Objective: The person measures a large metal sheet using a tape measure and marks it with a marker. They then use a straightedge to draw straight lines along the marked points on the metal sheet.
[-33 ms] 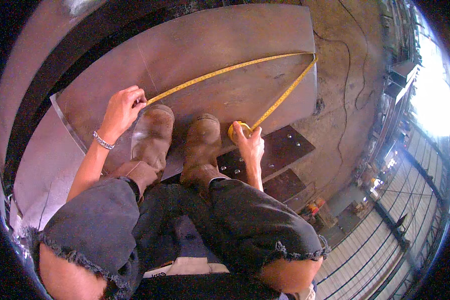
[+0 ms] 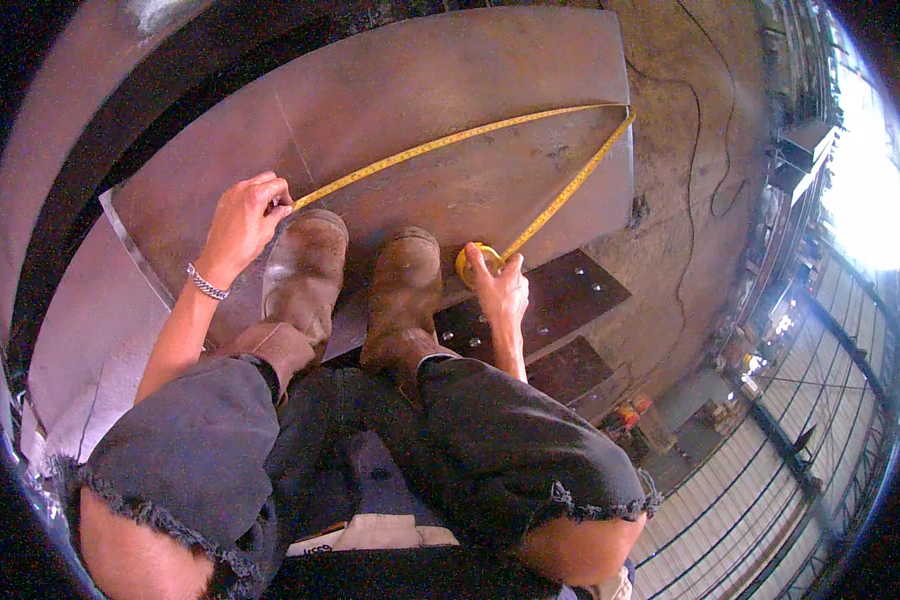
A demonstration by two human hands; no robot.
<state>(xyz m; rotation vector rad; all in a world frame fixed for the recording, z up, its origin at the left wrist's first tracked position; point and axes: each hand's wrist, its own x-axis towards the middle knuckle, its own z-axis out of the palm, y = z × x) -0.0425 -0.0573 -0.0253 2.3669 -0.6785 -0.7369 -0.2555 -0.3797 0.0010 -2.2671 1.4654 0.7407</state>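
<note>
A yellow tape measure (image 2: pixel 560 196) is pulled out over a large brown metal plate (image 2: pixel 450 70). Pinched in the fingers of my left hand (image 2: pixel 248 225) is the blade's end, just beyond the toe of my left boot (image 2: pixel 313 262). From there the blade runs right to the plate's right edge, folds sharply and comes back to its round case. My right hand (image 2: pixel 498 290) grips that case beside my right boot (image 2: pixel 405 285). A thin scribed line (image 2: pixel 292 125) crosses the plate beyond my left hand.
Dark plates with round holes (image 2: pixel 585 280) lie low at the right of my right hand. Black cables (image 2: pixel 692 190) trail over the brown floor. A curved dark gap borders the plate's far left side. Stacked metal beams (image 2: pixel 800 150) stand at the far right.
</note>
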